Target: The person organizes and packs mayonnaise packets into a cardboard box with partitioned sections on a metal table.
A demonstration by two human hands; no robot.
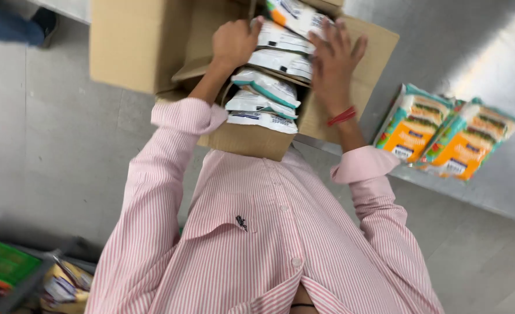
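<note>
**Open carton held against the chest, both hands on the packets inside**

Floor: pale grey tiles (48, 151) are seen around the person. The view is steeply downward, so the room reads upside-down; a pink-and-white striped shirt (257, 232) fills the lower half of the picture.

Surface: a light grey, smooth surface (490, 192) runs along the right, its edge just under the carton. The carton appears to be propped partly on this edge and partly against the body, probably so that both hands are freed.

Carton: a large brown cardboard box (135, 46) with its flaps folded outward, tilted toward the person. A row of white soft packets with teal and orange bands (266, 87) is stacked on edge inside, tightly packed.

Loose stock: two teal-and-orange printed pouches (443, 134) lie flat on the surface, just beside each other, well apart from the carton.

Left hand (234, 40): curled over the top of the packet row near the flap; fingers are bent on the packets, though a closed grip cannot be confirmed.

Right hand (334, 55): spread wide, laid flat on the packets and the box wall. A red thread (341, 116) is worn at that wrist.

Lower left: a green-topped crate with mixed wrappers (13, 273), blurred.
</note>
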